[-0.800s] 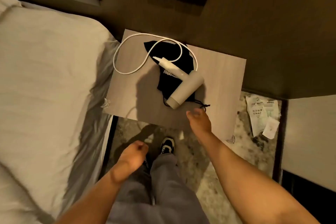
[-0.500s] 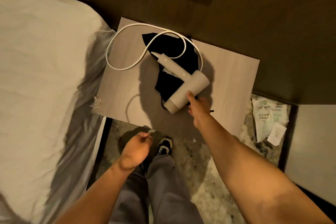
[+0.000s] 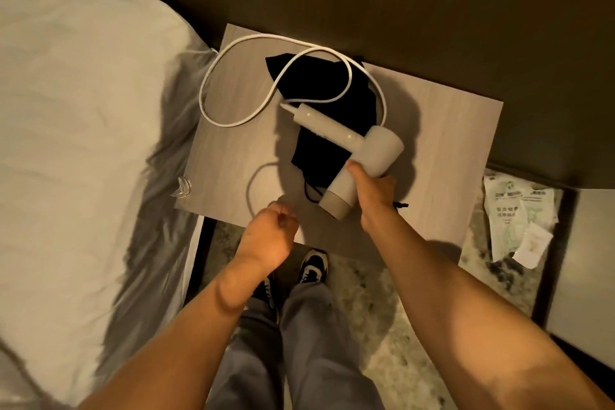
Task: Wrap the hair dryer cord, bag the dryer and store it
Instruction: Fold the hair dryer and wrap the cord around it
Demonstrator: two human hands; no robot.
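A white hair dryer (image 3: 361, 156) lies on a black drawstring bag (image 3: 327, 100) on the wooden bedside table (image 3: 442, 143). Its white cord (image 3: 213, 83) runs in loose loops over the bag and the table's left part. My right hand (image 3: 374, 191) is closed around the dryer's barrel near its nozzle end. My left hand (image 3: 271, 231) hovers at the table's front edge, curled into a fist; I see nothing in it.
A bed with white sheets (image 3: 83, 143) flanks the table on the left. A clear plastic corner guard (image 3: 181, 188) sits on the table's front left corner. Paper packets (image 3: 519, 220) lie on the speckled floor to the right. My shoes (image 3: 312, 268) stand under the table's edge.
My right hand reached forward from the table's front edge and closed on the dryer's barrel. My left hand rose from near my legs up to the table's edge.
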